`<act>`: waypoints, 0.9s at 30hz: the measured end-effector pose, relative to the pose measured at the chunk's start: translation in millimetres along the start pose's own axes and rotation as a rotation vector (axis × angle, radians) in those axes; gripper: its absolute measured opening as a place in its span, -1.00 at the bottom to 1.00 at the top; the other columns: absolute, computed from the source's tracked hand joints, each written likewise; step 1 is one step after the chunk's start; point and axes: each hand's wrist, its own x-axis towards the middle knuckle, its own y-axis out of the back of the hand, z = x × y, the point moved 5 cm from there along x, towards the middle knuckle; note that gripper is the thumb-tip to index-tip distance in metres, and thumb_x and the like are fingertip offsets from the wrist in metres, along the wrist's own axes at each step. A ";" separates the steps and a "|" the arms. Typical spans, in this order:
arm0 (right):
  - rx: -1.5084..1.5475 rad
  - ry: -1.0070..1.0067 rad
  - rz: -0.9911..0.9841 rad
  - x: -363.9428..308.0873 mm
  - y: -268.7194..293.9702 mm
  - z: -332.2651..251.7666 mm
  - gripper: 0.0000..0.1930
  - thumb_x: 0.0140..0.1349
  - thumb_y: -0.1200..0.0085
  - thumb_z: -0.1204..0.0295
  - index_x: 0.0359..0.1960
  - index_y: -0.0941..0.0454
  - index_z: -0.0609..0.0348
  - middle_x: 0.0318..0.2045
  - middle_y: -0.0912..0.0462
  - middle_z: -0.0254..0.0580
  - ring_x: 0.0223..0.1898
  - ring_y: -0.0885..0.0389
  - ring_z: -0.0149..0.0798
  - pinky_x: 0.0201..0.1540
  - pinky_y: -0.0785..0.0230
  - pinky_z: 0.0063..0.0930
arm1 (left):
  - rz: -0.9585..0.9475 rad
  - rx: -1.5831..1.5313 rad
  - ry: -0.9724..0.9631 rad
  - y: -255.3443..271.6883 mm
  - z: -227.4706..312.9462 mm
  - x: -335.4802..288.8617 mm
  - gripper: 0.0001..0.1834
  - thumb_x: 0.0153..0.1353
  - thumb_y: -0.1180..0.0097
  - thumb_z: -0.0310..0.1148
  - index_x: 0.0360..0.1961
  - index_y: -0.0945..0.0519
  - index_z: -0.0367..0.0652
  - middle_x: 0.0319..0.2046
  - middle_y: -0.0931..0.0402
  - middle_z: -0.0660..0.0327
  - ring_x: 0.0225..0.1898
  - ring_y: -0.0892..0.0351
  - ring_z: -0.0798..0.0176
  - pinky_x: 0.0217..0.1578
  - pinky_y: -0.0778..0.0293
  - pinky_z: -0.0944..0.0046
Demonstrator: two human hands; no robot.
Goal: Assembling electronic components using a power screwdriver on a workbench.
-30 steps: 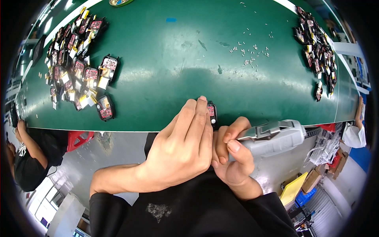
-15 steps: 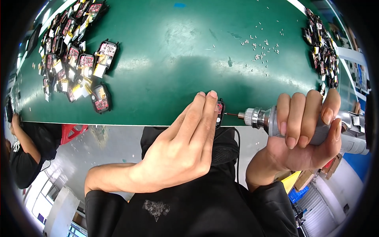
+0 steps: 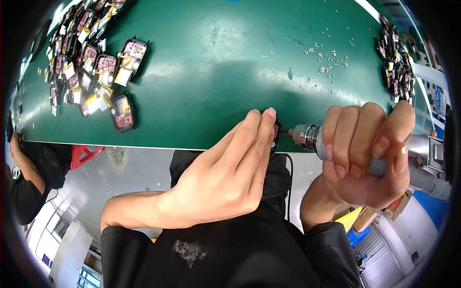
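Black device casing (image 3: 277, 132) with a red circuit board sits at the near edge of the green table (image 3: 192, 96), partly hidden. At that edge, the left hand (image 3: 223, 175), fingers together, covers its left side; the right hand (image 3: 367, 151) grips a grey power driver (image 3: 307, 136), bit toward the casing, contact unclear. Firm bracing and a straight bit, clear of fingertips, should help.
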 end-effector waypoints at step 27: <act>0.425 0.102 0.269 -41.6 46.1 8.5 -0.89 0.22 0.16 0.39 -0.41 -0.24 0.12 -0.81 -0.19 -0.42 -0.82 -0.15 -0.48 -0.62 -0.14 -0.53 | 0.264 0.527 0.522 98.4 -127.6 -31.3 -0.59 0.11 -0.11 -0.54 0.03 -0.45 -0.27 0.10 -0.39 0.03 0.14 -0.29 -0.10 0.11 -0.24 -0.01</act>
